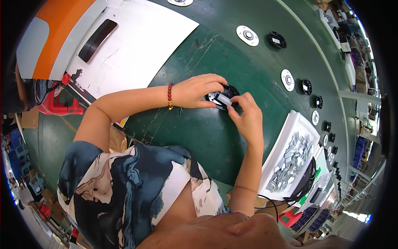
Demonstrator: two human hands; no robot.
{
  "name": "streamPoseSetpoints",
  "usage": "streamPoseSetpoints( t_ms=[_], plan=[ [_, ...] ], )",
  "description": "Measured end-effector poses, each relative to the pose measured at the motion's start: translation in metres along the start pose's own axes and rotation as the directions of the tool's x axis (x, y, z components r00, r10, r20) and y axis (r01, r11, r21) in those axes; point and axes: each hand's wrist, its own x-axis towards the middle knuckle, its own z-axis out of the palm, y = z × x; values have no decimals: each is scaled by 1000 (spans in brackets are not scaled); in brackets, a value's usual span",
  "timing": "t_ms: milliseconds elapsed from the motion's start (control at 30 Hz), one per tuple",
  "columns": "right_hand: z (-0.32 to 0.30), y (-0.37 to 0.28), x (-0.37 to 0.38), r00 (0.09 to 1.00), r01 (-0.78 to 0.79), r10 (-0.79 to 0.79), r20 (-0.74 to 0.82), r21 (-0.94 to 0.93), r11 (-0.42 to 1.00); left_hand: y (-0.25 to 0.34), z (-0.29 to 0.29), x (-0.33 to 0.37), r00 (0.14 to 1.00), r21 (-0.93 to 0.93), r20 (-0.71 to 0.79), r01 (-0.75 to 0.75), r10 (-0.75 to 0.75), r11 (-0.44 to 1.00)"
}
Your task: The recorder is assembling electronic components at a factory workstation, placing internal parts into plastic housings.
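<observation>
A black round part [233,90] with an open middle rests on the green work table in front of me. My left hand [200,91], a red bead bracelet at its wrist, grips that part's left side between thumb and fingers. Between the thumb and index finger of my right hand [248,118] is a small silver-grey rectangular piece [224,99]. That piece lies over the middle of the black part; whether it touches the inside is hard to see. My fingers hide much of the part's rim.
To my right stands a white tray [269,176] of many silver-grey pieces [293,155], with black cables [304,182] beside it. White discs [247,35] and black round parts [277,40] line the far belt. A phone [98,40] lies on a white board [145,31] by an orange-and-grey machine [54,37].
</observation>
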Motion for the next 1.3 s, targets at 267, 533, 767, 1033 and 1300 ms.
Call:
streamPoseSetpoints(
  t_ms=[267, 533, 767, 1033, 1300],
  plan=[
    [3, -6, 9, 999, -7, 12, 50, -99, 995, 2, -3, 1, 1000, 10, 25, -4, 4, 1000],
    [3, -12, 11, 998, -1, 13, 61, -197, 980, 3, -4, 1, 999, 14, 38, -31, 31, 999],
    [0, -15, 5, 999, -26, 30, 25, -154, 988, 4, -5, 1, 996, 49, 55, -67, 64, 997],
    [-10, 0, -16, 980, -159, 158, 124, -7, 987, 2, -3, 1, 996, 43, 44, -77, 75, 996],
    [-7, -1, -12, 978, -144, 147, 148, -36, 989, 2, -4, 0, 996, 69, 57, -67, 63, 995]
  ],
)
